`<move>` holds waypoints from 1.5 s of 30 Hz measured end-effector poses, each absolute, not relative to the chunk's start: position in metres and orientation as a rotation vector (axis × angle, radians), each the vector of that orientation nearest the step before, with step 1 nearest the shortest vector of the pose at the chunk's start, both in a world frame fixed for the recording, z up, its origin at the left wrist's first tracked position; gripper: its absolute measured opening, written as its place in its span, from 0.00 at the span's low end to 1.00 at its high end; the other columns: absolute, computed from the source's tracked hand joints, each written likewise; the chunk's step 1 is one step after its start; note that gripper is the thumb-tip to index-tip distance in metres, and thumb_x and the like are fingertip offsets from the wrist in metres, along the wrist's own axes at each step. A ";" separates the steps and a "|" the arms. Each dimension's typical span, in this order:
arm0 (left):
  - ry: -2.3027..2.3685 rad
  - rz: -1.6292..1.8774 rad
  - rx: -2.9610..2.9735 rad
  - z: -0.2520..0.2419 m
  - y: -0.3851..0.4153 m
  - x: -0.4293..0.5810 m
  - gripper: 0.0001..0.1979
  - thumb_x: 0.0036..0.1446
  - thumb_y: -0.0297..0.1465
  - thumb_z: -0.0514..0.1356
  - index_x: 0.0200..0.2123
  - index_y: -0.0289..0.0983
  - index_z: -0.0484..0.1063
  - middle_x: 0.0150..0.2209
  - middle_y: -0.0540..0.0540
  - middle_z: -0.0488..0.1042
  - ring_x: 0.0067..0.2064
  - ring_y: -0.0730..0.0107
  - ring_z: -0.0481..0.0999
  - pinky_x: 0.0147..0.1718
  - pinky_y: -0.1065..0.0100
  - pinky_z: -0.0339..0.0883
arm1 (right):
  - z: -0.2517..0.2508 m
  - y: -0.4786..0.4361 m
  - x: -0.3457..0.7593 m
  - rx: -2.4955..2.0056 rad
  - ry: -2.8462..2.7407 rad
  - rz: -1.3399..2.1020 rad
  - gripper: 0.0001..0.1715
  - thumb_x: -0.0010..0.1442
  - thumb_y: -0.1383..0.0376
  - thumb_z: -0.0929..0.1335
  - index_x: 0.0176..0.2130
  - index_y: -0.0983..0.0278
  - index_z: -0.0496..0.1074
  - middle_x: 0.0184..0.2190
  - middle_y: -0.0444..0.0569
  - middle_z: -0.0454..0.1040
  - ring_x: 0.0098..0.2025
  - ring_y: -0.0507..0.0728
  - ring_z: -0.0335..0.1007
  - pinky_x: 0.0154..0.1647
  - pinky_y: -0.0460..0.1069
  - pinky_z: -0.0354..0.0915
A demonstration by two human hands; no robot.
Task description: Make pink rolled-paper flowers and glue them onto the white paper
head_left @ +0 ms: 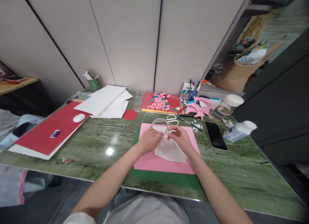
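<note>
My left hand is closed round the lower side of a thin pale ring, which looks like a nearly used-up roll of tape. The ring stands tilted above a white sheet of paper. My right hand is at the ring's right side, thumb and fingers curled towards each other; whatever may be between them is too small to make out. Under the white sheet is pink paper, and beneath that green paper. White-handled scissors lie just beyond the ring.
Pink cut-outs, pens, a phone and two bottles are on the right. A bag of pink paper pieces lies behind. Leftward are a red circle, white sheets and red paper.
</note>
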State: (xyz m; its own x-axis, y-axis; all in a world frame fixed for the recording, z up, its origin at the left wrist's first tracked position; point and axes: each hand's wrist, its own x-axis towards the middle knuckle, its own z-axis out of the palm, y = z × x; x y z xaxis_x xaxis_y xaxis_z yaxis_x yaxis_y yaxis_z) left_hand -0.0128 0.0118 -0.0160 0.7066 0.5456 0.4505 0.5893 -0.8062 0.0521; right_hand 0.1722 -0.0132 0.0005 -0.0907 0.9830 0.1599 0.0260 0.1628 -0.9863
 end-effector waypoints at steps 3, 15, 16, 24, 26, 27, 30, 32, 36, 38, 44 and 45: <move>-0.924 -0.687 -2.831 -0.017 0.011 -0.012 0.13 0.62 0.33 0.43 0.35 0.35 0.65 0.27 0.45 0.71 0.33 0.65 0.71 0.35 0.63 0.59 | 0.001 -0.012 0.173 -1.064 -1.377 1.133 0.13 0.49 0.60 0.70 0.33 0.62 0.64 0.30 0.42 0.66 0.25 0.50 0.69 0.29 0.48 0.64; -1.027 -0.717 -2.772 -0.019 0.014 -0.014 0.12 0.62 0.34 0.45 0.36 0.35 0.65 0.27 0.46 0.71 0.32 0.65 0.71 0.35 0.64 0.61 | -0.005 -0.013 0.173 -1.129 -1.406 1.026 0.14 0.51 0.61 0.68 0.39 0.61 0.67 0.34 0.45 0.69 0.25 0.49 0.68 0.29 0.48 0.65; -1.028 -0.705 -2.779 -0.019 0.014 -0.014 0.13 0.62 0.34 0.44 0.36 0.35 0.65 0.27 0.46 0.71 0.32 0.65 0.71 0.35 0.63 0.61 | -0.005 -0.013 0.173 -1.152 -1.425 0.984 0.14 0.52 0.61 0.67 0.41 0.60 0.67 0.35 0.45 0.69 0.25 0.49 0.68 0.30 0.48 0.65; -1.060 -0.674 -2.780 -0.021 0.015 -0.013 0.13 0.62 0.34 0.44 0.37 0.36 0.65 0.27 0.46 0.72 0.33 0.66 0.72 0.37 0.63 0.61 | -0.002 -0.015 0.172 -1.251 -1.537 0.764 0.10 0.55 0.60 0.64 0.37 0.61 0.70 0.37 0.47 0.71 0.26 0.50 0.68 0.31 0.48 0.65; -1.053 -0.677 -2.775 -0.021 0.015 -0.013 0.13 0.62 0.34 0.44 0.37 0.36 0.65 0.27 0.46 0.71 0.33 0.66 0.71 0.36 0.63 0.61 | -0.003 -0.015 0.171 -1.269 -1.537 0.739 0.09 0.54 0.59 0.65 0.34 0.62 0.70 0.34 0.47 0.71 0.26 0.50 0.68 0.30 0.48 0.65; -1.050 -0.678 -2.770 -0.021 0.014 -0.012 0.13 0.62 0.34 0.44 0.37 0.35 0.65 0.27 0.46 0.71 0.32 0.66 0.71 0.36 0.63 0.61 | -0.003 -0.014 0.171 -1.280 -1.537 0.722 0.09 0.54 0.59 0.65 0.33 0.62 0.69 0.33 0.47 0.71 0.26 0.51 0.68 0.30 0.48 0.65; -1.045 -0.663 -2.756 -0.020 0.013 -0.011 0.12 0.62 0.34 0.44 0.37 0.35 0.65 0.26 0.46 0.71 0.32 0.66 0.71 0.36 0.64 0.60 | -0.003 -0.015 0.171 -1.317 -1.538 0.648 0.09 0.54 0.59 0.65 0.31 0.62 0.69 0.31 0.47 0.71 0.27 0.51 0.68 0.30 0.48 0.65; -1.031 -0.643 -2.758 -0.020 0.013 -0.010 0.12 0.62 0.33 0.44 0.36 0.35 0.65 0.26 0.46 0.70 0.32 0.66 0.71 0.36 0.64 0.60 | -0.002 -0.016 0.171 -1.343 -1.538 0.583 0.08 0.54 0.60 0.65 0.31 0.62 0.70 0.32 0.47 0.71 0.27 0.52 0.67 0.32 0.49 0.64; -1.010 -0.631 -2.768 -0.021 0.013 -0.010 0.12 0.62 0.33 0.44 0.35 0.36 0.65 0.26 0.47 0.70 0.32 0.66 0.71 0.35 0.64 0.60 | -0.001 -0.018 0.172 -1.359 -1.564 0.470 0.10 0.55 0.61 0.64 0.37 0.60 0.72 0.35 0.48 0.71 0.30 0.53 0.67 0.35 0.50 0.64; -1.017 -0.626 -2.768 -0.022 0.013 -0.010 0.12 0.62 0.33 0.44 0.36 0.36 0.65 0.26 0.46 0.70 0.33 0.66 0.71 0.35 0.64 0.60 | -0.003 -0.018 0.173 -1.345 -1.647 0.378 0.11 0.57 0.62 0.63 0.39 0.59 0.72 0.37 0.48 0.72 0.32 0.53 0.67 0.37 0.51 0.64; -0.995 -0.641 -2.753 -0.021 0.014 -0.011 0.12 0.62 0.33 0.45 0.36 0.36 0.66 0.26 0.47 0.70 0.32 0.67 0.70 0.35 0.64 0.59 | -0.011 -0.016 0.174 -1.383 -1.860 0.092 0.09 0.58 0.64 0.62 0.36 0.60 0.71 0.35 0.47 0.72 0.32 0.53 0.67 0.41 0.51 0.60; -0.987 -0.644 -2.750 -0.021 0.014 -0.011 0.12 0.62 0.33 0.45 0.36 0.35 0.66 0.26 0.47 0.70 0.32 0.67 0.70 0.35 0.64 0.58 | -0.011 -0.016 0.175 -1.389 -1.867 0.082 0.08 0.58 0.64 0.62 0.35 0.60 0.71 0.34 0.47 0.72 0.32 0.53 0.67 0.41 0.51 0.59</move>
State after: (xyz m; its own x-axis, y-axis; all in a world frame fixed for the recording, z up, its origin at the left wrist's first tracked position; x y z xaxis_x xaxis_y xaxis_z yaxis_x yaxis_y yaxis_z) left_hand -0.0108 0.0138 -0.0211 0.6916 0.5708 0.4425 0.6349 -0.7726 0.0042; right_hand 0.1745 -0.0164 -0.0110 -0.0868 0.8328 0.5467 0.7815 0.3973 -0.4810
